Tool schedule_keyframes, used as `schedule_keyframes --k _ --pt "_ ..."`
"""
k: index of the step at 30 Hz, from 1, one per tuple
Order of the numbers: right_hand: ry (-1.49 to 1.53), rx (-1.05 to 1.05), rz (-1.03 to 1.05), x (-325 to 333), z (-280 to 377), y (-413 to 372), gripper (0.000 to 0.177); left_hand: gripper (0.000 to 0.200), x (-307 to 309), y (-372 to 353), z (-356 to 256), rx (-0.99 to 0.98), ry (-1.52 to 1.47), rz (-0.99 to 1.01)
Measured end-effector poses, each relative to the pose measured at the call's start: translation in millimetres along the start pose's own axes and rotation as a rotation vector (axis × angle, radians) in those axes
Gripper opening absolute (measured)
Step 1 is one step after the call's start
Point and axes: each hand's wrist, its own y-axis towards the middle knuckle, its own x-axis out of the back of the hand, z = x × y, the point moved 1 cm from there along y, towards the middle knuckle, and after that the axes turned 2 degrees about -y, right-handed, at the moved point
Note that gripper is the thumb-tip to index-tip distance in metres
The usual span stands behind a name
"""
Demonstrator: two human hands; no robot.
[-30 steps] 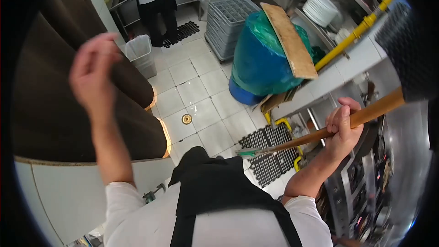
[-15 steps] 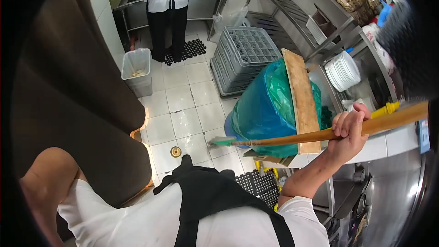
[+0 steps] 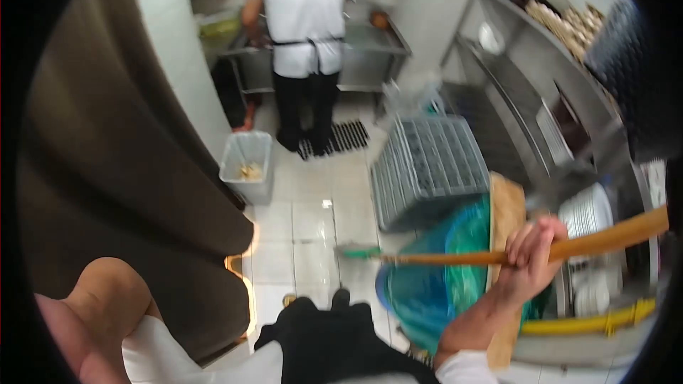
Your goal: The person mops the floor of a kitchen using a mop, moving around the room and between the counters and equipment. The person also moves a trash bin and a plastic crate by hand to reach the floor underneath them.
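My right hand (image 3: 532, 252) is closed around a long wooden pole (image 3: 441, 259). At its far end a green head (image 3: 359, 251) hangs over the white tiles; its exact kind is too blurred to tell. Below and beside the pole stands a blue bin (image 3: 420, 281) lined with a green bag (image 3: 469, 242). A wooden board (image 3: 504, 206) rests across that bin, close to my hand. My bent left arm (image 3: 107, 291) shows at the lower left, but the hand itself lies out of the frame.
A brown curtain (image 3: 142, 206) hangs at my left. Ahead are a grey waste bin (image 3: 245, 167), stacked glass racks (image 3: 434, 163) and a person (image 3: 306, 35) at a steel sink. Shelves with white plates (image 3: 587, 213) and a yellow pipe (image 3: 590, 320) line the right.
My view has tilted up and shifted, so the sink and person sit lower in it. The pole stays in my right hand, its green head over the floor. The person's arm now shows at the sink.
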Motion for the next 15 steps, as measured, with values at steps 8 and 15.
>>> schedule_keyframes --k 8,15 --pt "0.087 -0.100 0.038 -17.7 -74.4 37.1 0.019 0.060 -22.7 9.2 -5.7 0.184 0.149 0.081" --pt "0.036 -0.209 0.022 -47.8 -97.6 53.5 0.021 0.061 22.8 2.9 -16.9 0.363 0.183 0.213"
